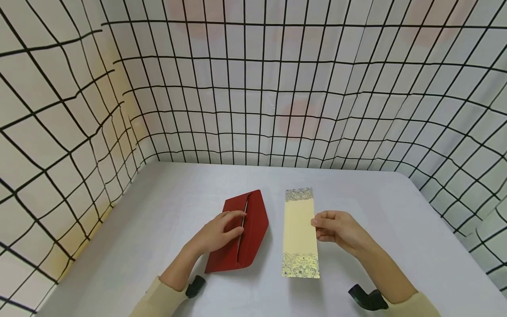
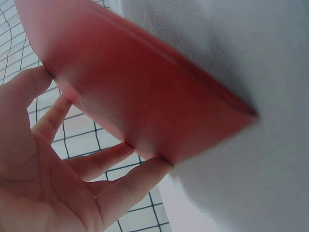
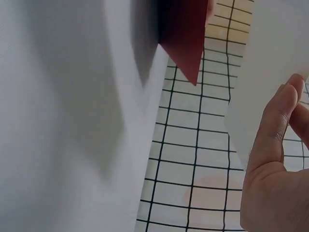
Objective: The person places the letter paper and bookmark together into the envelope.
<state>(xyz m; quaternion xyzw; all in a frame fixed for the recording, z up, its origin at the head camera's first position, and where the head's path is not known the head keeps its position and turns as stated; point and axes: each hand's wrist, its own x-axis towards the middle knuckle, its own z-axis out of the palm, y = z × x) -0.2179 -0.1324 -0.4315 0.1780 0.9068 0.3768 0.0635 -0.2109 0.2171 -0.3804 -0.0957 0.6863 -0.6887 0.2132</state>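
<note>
A red paper envelope [image 1: 255, 233] stands tilted on the white table, left of the middle. My left hand [image 1: 219, 232] holds it by the edge of its opening, fingertips and thumb spread along that edge; in the left wrist view the fingertips partly pass behind the red paper [image 2: 140, 92]. To the right, my right hand [image 1: 341, 230] pinches the right edge of a long cream card [image 1: 299, 226] between thumb and fingers. Ornate patterned bands cross the card's top and bottom. Its plain pale back [image 3: 270, 72] shows in the right wrist view. The card is upright and apart from the envelope.
A white table [image 1: 178, 185] lies under both hands. White walls with a black grid [image 1: 253, 88] enclose it at the back and sides. Dark wrist straps [image 1: 368, 298] show at the cream sleeves [image 1: 158, 299].
</note>
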